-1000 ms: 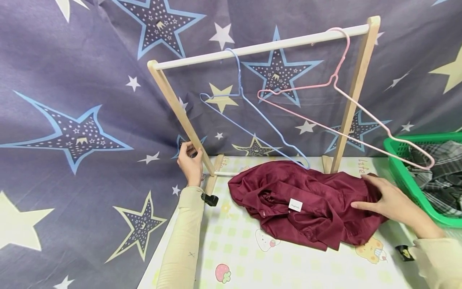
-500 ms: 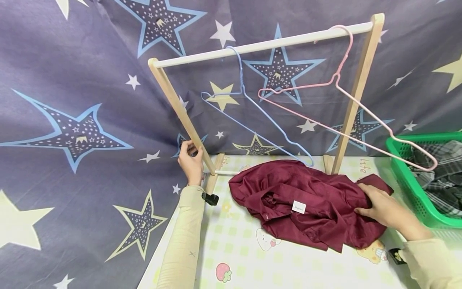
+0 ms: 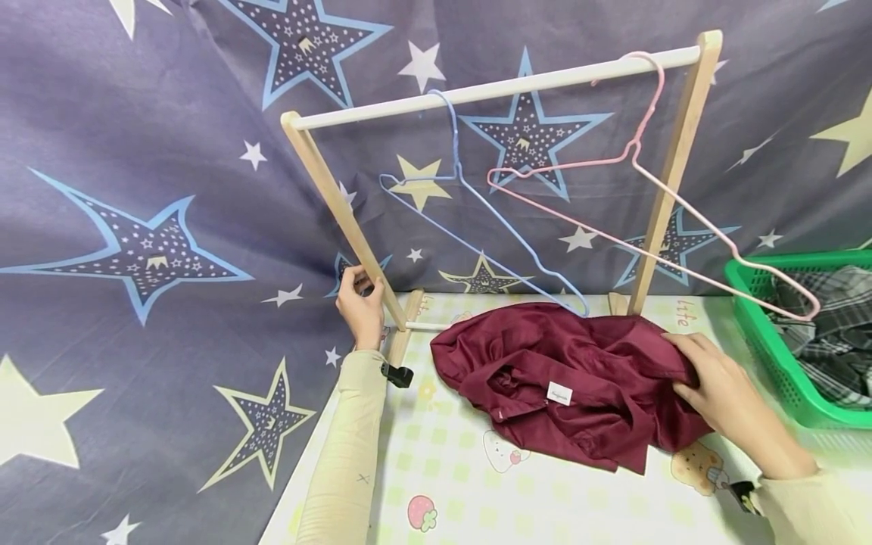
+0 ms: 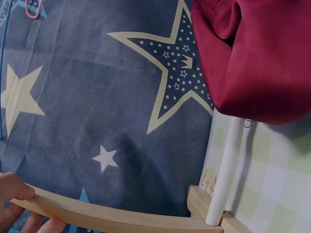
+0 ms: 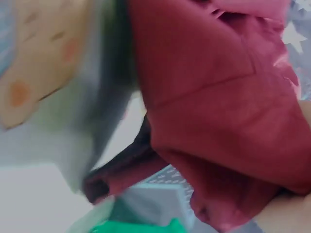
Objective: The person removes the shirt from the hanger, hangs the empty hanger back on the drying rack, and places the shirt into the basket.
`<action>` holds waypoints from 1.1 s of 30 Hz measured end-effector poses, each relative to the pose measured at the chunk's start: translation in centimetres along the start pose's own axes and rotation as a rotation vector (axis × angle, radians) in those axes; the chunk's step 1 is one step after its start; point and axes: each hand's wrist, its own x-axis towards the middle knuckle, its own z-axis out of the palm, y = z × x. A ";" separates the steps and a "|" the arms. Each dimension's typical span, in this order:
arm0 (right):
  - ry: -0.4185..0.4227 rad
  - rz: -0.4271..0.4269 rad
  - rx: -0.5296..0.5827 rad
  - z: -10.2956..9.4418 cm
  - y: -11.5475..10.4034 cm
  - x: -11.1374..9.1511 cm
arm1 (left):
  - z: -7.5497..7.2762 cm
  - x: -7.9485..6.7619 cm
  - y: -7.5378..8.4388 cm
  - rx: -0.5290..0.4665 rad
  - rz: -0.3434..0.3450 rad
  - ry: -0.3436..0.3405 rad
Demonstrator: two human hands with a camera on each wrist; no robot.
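Observation:
A maroon shirt (image 3: 531, 363) lies bunched on the table under the rack, with a white label (image 3: 559, 393) showing at its collar. My right hand (image 3: 722, 393) grips its right end; in the right wrist view the maroon cloth (image 5: 209, 107) fills much of the picture, with parts of the fingers at the right edge. My left hand (image 3: 362, 306) holds the left wooden post (image 3: 347, 219) of the clothes rack low down. The left wrist view shows fingers (image 4: 13, 188) around that post (image 4: 97, 213). Above the shirt, a blue hanger (image 3: 490, 212) and a pink hanger (image 3: 633, 155) hang from the white rail (image 3: 538, 82).
A green basket (image 3: 759, 333) with plaid clothing (image 3: 834, 348) in it stands at the right, partly under the pink hanger's end. A patterned cloth (image 3: 436, 484) covers the table. Behind the rack hangs a dark star-print curtain (image 3: 225, 151).
My right hand has come onto the shirt's right end and taken hold of it. The maroon flap that stuck out beyond the fingers is no longer seen there. My left hand stays on the post.

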 end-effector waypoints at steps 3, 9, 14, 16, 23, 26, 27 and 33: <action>0.038 -0.024 0.021 -0.5 -1.9 0.7 | -0.1 0.1 -0.1 -0.007 0.009 0.000; 0.127 -0.097 0.094 -0.2 -5.3 2.3 | -0.3 0.2 -0.3 -0.001 0.022 0.007; 0.114 -0.111 0.144 1.3 -7.2 3.6 | -0.3 0.4 -0.5 0.011 0.028 0.016; 0.082 -0.128 0.158 2.1 -7.6 4.1 | -0.4 0.4 -0.6 0.011 0.030 0.015; -0.053 -0.193 0.193 5.2 -8.3 4.9 | -0.3 0.3 -0.6 -0.028 0.030 -0.012; -0.101 -0.204 0.202 6.3 -8.5 4.9 | -0.3 0.2 -0.5 -0.031 0.037 -0.013; -0.114 -0.208 0.206 6.6 -8.5 4.9 | -0.3 0.2 -0.5 -0.031 0.037 -0.012; -0.151 -0.246 0.200 8.3 -8.9 5.2 | -0.2 0.2 -0.5 -0.019 0.018 -0.011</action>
